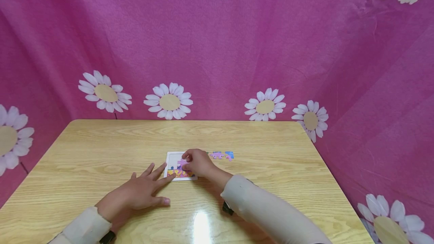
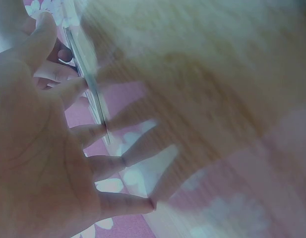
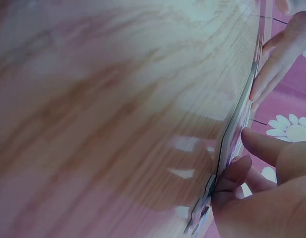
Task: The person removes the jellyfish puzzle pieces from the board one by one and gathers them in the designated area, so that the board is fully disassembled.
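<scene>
A small white-framed jigsaw puzzle [image 1: 165,174] lies on the table, its lower part filled with yellow, orange and purple pieces. My right hand [image 1: 200,163] reaches over its right side, thumb and curled fingers at the edges of a purple puzzle piece [image 1: 181,163]; the hand hides part of that piece. Seen from the right wrist, the thumb and bent fingers [image 3: 232,178] are down at the board's edge. My left hand [image 1: 144,191] is spread flat, its fingertips touching the frame's left and lower edge. The left wrist view shows its palm [image 2: 38,153] and outstretched fingers.
Loose purple puzzle pieces [image 1: 217,155] and a blue-and-pink piece [image 1: 229,155] lie just right of the frame. The wooden table [image 1: 271,183] runs back to a pink curtain [image 1: 217,48] printed with white daisies.
</scene>
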Tool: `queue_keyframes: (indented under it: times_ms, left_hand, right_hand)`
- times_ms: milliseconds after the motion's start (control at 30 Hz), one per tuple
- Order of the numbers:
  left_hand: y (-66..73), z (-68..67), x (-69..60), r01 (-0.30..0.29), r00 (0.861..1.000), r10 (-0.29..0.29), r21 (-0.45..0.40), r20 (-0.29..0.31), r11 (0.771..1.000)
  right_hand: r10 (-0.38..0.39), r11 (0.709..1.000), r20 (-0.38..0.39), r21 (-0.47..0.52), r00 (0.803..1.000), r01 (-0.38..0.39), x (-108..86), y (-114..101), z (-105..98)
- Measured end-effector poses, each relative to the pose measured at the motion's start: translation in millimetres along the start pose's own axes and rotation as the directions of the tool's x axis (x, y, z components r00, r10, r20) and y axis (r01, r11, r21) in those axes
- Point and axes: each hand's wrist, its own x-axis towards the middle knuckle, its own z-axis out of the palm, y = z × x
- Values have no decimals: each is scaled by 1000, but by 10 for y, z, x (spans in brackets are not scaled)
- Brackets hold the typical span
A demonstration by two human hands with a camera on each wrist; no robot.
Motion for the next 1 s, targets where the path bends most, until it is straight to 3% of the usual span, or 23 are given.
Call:
queue_keyframes:
  times_ms: [500,733,1000]
  left_hand:
    - [-21,21,15,4,1000,-4,7,6,1000]
    - [-13,20,14,9,1000,-9,4,3,1000]
    - [-11,23,11,11,1000,-11,4,6,1000]
  right_hand:
    - [29,999,14,-18,999,-29,35,-21,32]
    - [9,1000,-11,-29,1000,-9,28,-34,20]
    - [-16,999,-36,32,999,17,6,-43,26]
